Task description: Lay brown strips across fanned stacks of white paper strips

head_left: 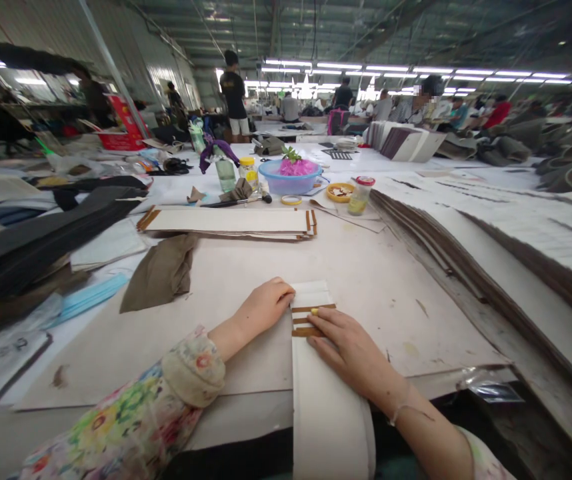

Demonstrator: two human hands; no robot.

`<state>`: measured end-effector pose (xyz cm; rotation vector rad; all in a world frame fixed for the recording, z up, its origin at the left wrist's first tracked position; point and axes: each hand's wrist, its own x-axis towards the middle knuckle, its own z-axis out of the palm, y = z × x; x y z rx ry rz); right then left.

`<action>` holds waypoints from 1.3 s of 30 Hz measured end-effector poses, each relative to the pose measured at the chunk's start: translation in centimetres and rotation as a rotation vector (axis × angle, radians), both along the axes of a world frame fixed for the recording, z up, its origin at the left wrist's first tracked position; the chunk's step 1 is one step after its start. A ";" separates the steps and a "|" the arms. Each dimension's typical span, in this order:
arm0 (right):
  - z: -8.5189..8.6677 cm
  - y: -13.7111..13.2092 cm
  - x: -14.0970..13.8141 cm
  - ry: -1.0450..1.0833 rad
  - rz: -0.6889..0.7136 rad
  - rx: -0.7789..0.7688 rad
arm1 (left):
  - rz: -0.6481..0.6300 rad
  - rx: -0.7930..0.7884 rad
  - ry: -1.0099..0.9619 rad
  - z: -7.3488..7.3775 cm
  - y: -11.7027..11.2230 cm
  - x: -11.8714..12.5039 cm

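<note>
A long white fabric strip (330, 407) runs from the worktable down over its near edge toward me. Several brown bands (307, 331) cross it near its far end. My left hand (269, 303) is at the strip's left edge, its fingers bent and pressed together on that edge. Flat across the bands and the right side of the strip lies my right hand (349, 343), fingers stretched out. Something yellow covers one of its fingertips. Beyond both hands rests a stack of white strips (231, 221) with brown ends.
A brown cloth piece (161, 273) and a blue face mask (91, 298) lie to the left. Farther back are a blue basin (286, 179), a lidded jar (361, 197) and a tape roll (291, 200). Layered brown-and-white sheets (516, 267) line the right side. People work in the background.
</note>
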<state>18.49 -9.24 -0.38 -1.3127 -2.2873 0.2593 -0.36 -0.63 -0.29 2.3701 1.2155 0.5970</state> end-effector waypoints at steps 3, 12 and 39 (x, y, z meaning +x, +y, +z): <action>0.0 0.0 -0.1 0.008 0.002 -0.003 | 0.043 -0.083 0.026 0.7 0.3 0.6; 0.3 -0.1 -0.2 0.038 0.007 0.005 | -0.104 -0.341 0.009 3.3 1.9 2.6; 0.5 0.1 0.0 0.083 0.035 -0.029 | -0.255 -0.023 0.222 2.3 1.7 5.9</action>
